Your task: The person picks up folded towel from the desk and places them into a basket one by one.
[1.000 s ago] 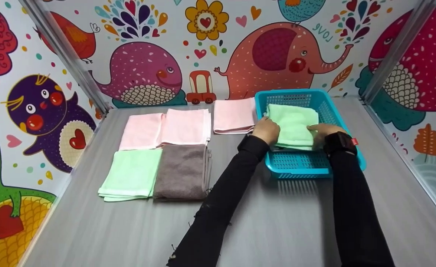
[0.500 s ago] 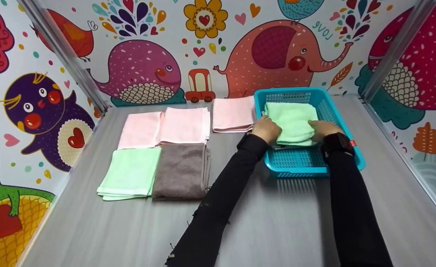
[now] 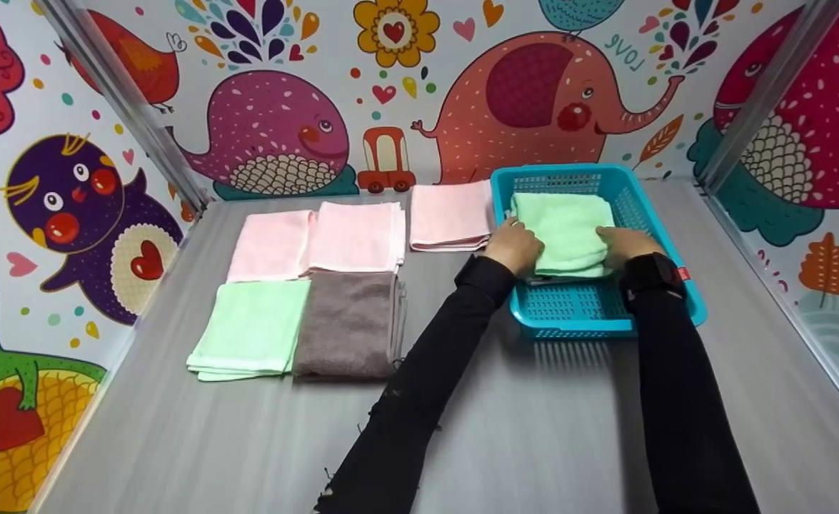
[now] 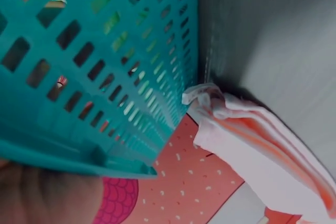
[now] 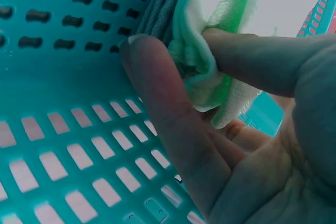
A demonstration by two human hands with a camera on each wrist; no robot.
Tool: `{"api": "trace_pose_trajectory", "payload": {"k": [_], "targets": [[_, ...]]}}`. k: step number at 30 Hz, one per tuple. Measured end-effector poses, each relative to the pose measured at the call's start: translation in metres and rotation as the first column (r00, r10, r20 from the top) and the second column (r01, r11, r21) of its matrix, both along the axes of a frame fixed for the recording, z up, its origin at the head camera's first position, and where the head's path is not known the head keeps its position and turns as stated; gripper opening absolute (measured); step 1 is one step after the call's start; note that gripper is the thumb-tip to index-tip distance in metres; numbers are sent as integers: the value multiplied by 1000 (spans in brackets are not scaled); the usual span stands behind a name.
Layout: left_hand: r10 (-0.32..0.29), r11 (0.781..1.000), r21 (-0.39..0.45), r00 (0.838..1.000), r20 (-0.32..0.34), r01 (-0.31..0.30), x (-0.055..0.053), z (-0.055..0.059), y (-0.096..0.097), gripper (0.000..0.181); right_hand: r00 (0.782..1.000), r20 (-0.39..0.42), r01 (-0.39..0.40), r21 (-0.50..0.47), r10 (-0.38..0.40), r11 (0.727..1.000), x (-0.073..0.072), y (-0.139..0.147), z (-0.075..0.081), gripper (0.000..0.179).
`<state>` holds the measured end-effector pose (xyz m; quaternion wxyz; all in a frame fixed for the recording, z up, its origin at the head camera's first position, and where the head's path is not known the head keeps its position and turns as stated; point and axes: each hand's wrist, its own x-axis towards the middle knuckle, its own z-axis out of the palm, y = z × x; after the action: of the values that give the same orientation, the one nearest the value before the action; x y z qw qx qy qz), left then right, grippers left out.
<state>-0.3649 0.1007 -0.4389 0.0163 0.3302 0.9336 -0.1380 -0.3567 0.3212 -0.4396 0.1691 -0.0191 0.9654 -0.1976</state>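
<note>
In the head view, a folded light green towel lies in the blue-green basket. My left hand reaches over the basket's left rim and holds the towel's left side; its fingertips are mostly hidden. On the opposite side, my right hand grips the towel's right edge. The right wrist view shows the thumb on top of the green towel and the fingers beside and below its folded edge. Greyish folded cloth lies against that towel, under it. Only part of my left hand shows in the left wrist view, beyond the rim.
Left of the basket, a folded pink towel lies close to its wall. Farther left are two more pink towels, a green towel and a brown-grey towel. Printed panels enclose the grey table.
The green towel's front edge has settled a little lower and flatter in the basket, and both hands have stayed at its sides. The head view has shifted slightly.
</note>
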Motion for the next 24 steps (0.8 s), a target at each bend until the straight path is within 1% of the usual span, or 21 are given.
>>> {"api": "trace_pose_trajectory", "payload": {"k": [4, 7, 9, 10, 12, 14, 16, 18, 20, 21, 24], "targets": [[-13, 1000, 28, 1000, -15, 13, -1, 0, 1, 29, 1000, -19, -6, -20, 6, 1000, 4, 2, 2, 71], [-19, 997, 75, 1000, 10, 18, -3, -2, -1, 28, 1000, -13, -7, -19, 7, 1000, 4, 2, 1, 71], [-26, 991, 132, 999, 36, 21, -6, -3, -3, 28, 1000, -10, -8, -13, 8, 1000, 3, 2, 0, 71], [-30, 985, 172, 998, 51, 21, -7, -4, -4, 29, 1000, -12, -8, -11, 8, 1000, 2, 2, 0, 72], [-44, 966, 257, 996, 82, 22, -9, -3, -7, 32, 1000, -13, 9, -35, -10, 999, 2, 3, 2, 73], [-68, 940, 340, 991, 115, 25, -10, -3, -10, 36, 999, -29, 15, -52, -17, 999, 3, 3, 4, 75], [-101, 914, 403, 987, 128, 41, -11, -1, -13, 40, 998, -57, 25, -70, -29, 997, 5, 3, 6, 76], [-134, 893, 444, 984, 116, 69, -9, 2, -16, 42, 996, -84, 32, -77, -39, 996, 8, 3, 10, 79], [-148, 879, 467, 986, 80, 94, -5, 7, -21, 45, 992, -118, 35, -42, -40, 998, 10, 2, 15, 80], [-144, 875, 473, 988, 61, 99, -2, 10, -24, 47, 991, -130, 38, -25, -41, 999, 11, 1, 17, 80], [-102, 881, 463, 995, -10, 95, 7, 22, -35, 50, 984, -174, 52, 36, -45, 998, 14, -3, 26, 80]]}}
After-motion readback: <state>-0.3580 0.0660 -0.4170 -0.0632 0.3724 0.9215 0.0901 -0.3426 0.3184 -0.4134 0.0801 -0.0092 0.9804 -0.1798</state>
